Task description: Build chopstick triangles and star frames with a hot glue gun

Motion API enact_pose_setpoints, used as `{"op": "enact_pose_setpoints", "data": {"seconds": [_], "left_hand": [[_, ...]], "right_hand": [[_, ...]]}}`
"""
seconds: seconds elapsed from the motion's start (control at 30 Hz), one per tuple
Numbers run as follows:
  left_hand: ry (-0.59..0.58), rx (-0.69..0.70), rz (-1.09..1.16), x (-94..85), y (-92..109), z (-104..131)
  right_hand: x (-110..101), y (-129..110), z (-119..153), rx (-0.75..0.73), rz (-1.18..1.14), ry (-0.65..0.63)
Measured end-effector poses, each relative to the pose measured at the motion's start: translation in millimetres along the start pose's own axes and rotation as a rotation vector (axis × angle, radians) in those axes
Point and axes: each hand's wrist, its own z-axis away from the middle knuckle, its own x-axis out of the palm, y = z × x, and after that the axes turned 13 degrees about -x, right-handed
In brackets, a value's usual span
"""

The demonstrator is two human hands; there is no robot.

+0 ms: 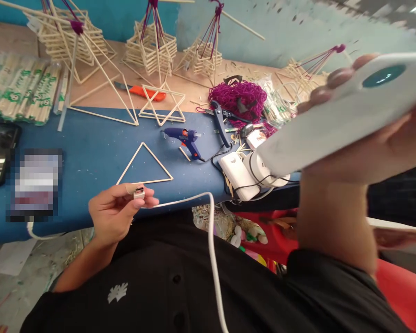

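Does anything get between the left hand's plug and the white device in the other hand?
Nothing visible stands between the plug in the left hand and the white device in the right hand. A white box and glue gun lie on the table, apparently below that gap.

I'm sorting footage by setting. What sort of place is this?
Probably a handicraft workspace, though I can't tell whether it's a home or a workshop. Signs: a glue gun, a heap of purple string and layered stick structures.

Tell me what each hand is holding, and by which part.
The left hand holds a white cable by the plug at its end; the right hand grips a white device across its long edges.
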Motion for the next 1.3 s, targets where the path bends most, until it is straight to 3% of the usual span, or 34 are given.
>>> {"op": "enact_pose_setpoints", "data": {"seconds": [0.03, 0.07, 0.17, 0.27, 0.47, 0.6, 0.93, 1.13, 1.3], "left_hand": [[-0.018, -0.005, 0.019, -0.7, 4.6, 0.8], [-0.027, -0.01, 0.024, -1.3, 9.2, 1.9], [-0.03, -0.041, -0.016, -2.7, 21.4, 6.3], [-0.059, -0.108, -0.029, -3.2, 31.7, 10.1], [-0.061, -0.268, -0.048, -6.1, 44.9, 14.6], [-0.037, -0.341, -0.064, -7.8, 47.5, 19.7], [-0.069, -0.386, -0.068, -6.0, 50.9, 24.0], [-0.053, -0.378, -0.094, -8.2, 47.0, 26.2], [-0.064, -0.388, -0.128, -10.3, 45.1, 27.9]], "right_hand": [[2.4, 0.6, 21.5, 0.014, -0.109, -0.196], [4.2, 3.8, 41.5, 0.045, -0.184, -0.278], [10.6, 27.8, 91.5, 0.183, -0.383, -0.346], [20.2, 59.6, 124.2, 0.284, -0.673, -0.453], [30.9, 95.9, 145.2, 0.661, -1.175, -0.714], [34.0, 104.6, 151.4, 0.718, -1.239, -0.812], [36.9, 120.4, 169.5, 0.759, -1.286, -0.867], [36.0, 117.1, 175.7, 0.89, -1.125, -0.754], [36.0, 113.6, 178.7, 0.911, -1.068, -0.764]]}}
